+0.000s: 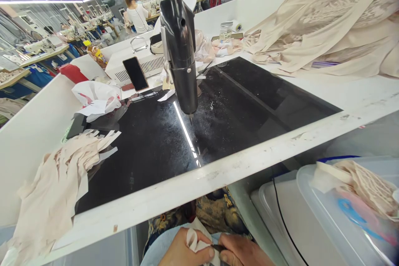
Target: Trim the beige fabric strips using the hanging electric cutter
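At the bottom of the head view, below the table edge, my left hand (183, 250) is closed on a bunched piece of pale cloth (192, 239). Close beside it, my right hand (245, 251) grips a small dark tool (218, 247) whose tip meets the cloth. Fingers cover most of the tool, so its kind does not show. Both hands are over my lap, above a light blue rounded surface (165, 239). Patterned dark trousers (213, 212) show behind them.
A black machine head (182, 58) with a thin tip hangs over the black glossy tabletop (149, 145). Beige cloth strips (52, 191) drape at left; a beige fabric heap (330, 29) lies at right. A phone (135, 74) leans at the back. Plastic bins (280, 216) stand lower right.
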A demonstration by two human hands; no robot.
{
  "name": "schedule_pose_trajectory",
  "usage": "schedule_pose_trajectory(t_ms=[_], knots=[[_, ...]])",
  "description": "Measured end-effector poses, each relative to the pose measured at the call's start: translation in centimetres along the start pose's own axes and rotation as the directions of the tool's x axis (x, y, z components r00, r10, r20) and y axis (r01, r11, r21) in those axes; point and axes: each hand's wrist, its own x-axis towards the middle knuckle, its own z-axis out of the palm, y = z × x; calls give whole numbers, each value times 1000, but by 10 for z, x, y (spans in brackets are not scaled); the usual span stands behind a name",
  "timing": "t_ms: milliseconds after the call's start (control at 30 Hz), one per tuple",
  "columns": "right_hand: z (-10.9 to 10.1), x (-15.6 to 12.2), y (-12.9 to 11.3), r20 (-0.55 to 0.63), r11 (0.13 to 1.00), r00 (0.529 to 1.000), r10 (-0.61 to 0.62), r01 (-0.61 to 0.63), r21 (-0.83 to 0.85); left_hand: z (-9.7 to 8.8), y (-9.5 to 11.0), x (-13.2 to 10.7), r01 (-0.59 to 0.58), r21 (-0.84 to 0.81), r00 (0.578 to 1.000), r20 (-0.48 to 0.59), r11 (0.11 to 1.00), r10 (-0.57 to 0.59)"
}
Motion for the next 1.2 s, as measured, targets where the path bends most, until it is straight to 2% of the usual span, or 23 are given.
schedule_pose_trajectory(t_ms=[167,300,433,567,800,1067,1200], knots=[[-2,-6,-8,-1,1000,1000,26,-26,-6,-2,0,-2,4,10,1000,-3,1000,-4],[-2,-8,-5,-29,999,999,25,-24,40,-7,0,-4,-103,-69,992,70,992,108],[1,-5,5,-56,996,998,-30,35,79,-10,-4,-5,-184,-156,981,35,971,192],[9,-1,16,-77,992,995,-68,76,105,-8,-9,-5,-167,-220,985,13,961,174],[17,1,29,-134,980,982,-133,150,128,-4,-4,-8,-186,-186,982,-26,965,185],[16,1,27,-127,968,976,-175,194,159,7,-27,14,-130,-145,989,-90,981,117],[15,-1,25,-152,970,973,-172,194,148,10,-16,4,-157,-172,982,-129,972,136]])
